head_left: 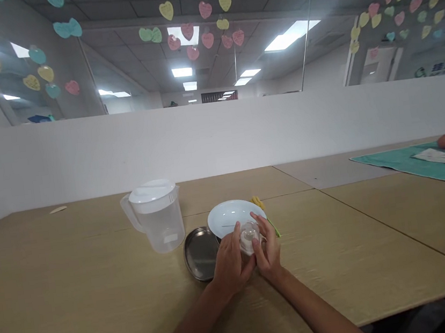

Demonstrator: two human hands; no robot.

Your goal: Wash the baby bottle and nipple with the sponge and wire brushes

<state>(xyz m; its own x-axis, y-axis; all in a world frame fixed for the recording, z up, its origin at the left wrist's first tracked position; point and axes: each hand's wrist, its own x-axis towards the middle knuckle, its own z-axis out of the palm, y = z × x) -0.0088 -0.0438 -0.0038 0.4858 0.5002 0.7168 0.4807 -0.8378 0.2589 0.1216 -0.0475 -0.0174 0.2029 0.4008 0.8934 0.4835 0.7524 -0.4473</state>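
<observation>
Between my hands is a small clear container with a rounded, see-through top point(249, 233), possibly a baby bottle seen from above; its lower part is hidden by my fingers. My left hand point(231, 260) wraps it from the left, fingers closed along its side. On the other side my right hand point(268, 244) grips it, with the thumb against its front. Just behind them sits a white oval bowl point(228, 211), partly covered by my hands. A shiny metal tray point(199, 253) lies beside my left hand.
A translucent lidded pitcher point(159, 217) stands left of the bowl. Something yellow with a green stem or handle point(258, 202) lies behind my right hand. A flat tan piece point(58, 210) rests far left; a teal cloth point(402, 158) covers the far right. A white wall backs the table.
</observation>
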